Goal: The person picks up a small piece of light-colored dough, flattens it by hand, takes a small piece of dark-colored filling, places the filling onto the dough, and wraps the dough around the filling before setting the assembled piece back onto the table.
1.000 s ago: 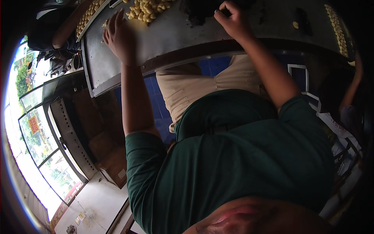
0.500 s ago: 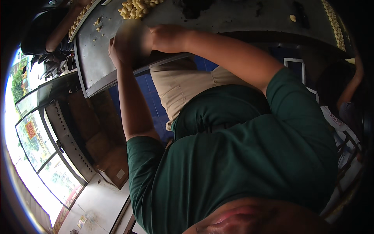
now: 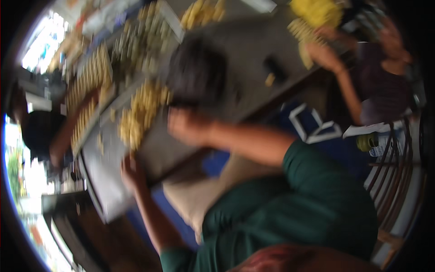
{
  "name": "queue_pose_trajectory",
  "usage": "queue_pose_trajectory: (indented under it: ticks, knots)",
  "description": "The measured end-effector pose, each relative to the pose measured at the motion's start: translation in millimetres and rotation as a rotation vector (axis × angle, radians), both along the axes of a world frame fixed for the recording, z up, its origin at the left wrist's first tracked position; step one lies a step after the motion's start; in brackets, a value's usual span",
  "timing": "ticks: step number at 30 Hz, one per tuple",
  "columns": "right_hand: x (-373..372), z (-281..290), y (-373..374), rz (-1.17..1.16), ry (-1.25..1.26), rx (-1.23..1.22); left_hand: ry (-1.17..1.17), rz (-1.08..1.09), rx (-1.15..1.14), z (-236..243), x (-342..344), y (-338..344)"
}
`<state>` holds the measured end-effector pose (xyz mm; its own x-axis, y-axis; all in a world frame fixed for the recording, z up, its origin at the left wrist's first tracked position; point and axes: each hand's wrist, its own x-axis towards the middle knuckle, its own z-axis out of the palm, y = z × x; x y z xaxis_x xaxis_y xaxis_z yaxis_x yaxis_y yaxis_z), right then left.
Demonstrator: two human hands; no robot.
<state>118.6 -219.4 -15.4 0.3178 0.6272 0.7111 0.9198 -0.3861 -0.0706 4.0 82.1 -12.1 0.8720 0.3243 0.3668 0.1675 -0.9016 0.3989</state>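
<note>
My left hand (image 3: 131, 170) is at the near end of a pile of pale yellow pieces (image 3: 138, 113) on the metal table (image 3: 104, 186); whether it grips one is too smeared to tell. My right hand (image 3: 188, 124) is to the right of the pile, just below a large blurred dark patch (image 3: 197, 70); its fingers and anything in them are unclear.
One person (image 3: 41, 136) works at trays of rows of pieces (image 3: 86, 86) on the left. Another person (image 3: 376, 81) handles pale pieces at the right, near a yellow mound (image 3: 312, 9). More trays (image 3: 138, 41) line the far side. A slatted rack (image 3: 394, 177) stands at the right.
The view has swung up and blurred, showing more of the table and both co-workers. My hands, together half a second ago, are now apart, the right one farther right.
</note>
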Motion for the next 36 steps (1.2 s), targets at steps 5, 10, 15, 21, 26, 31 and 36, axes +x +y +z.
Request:
queue_pose_trajectory:
  ticks: [5,10,15,21,26,31,36]
  knots:
    - [-44,7,-21,-0.282,0.186,-0.56,-0.066,-0.08,0.074,7,11,-26]
    - [-25,50,-26,-0.143,0.37,-0.219,0.0,0.0,0.089,12,17,-6]
    - [-26,-15,-11,-0.424,0.088,-0.119,-0.069,0.067,0.009,5,16,-5]
    - [-13,17,-56,-0.17,0.344,0.006,-0.019,0.109,-0.06,-1,0,3]
    - [-52,-15,-82,-0.372,0.289,-0.062,-0.05,0.106,0.028,6,-12,21]
    - [-28,15,-35,-0.264,0.621,-0.057,-0.056,0.131,0.087,8,-6,18]
    - [-30,2,-31,-0.278,0.15,-0.381,0.063,0.296,0.276,1,-19,21]
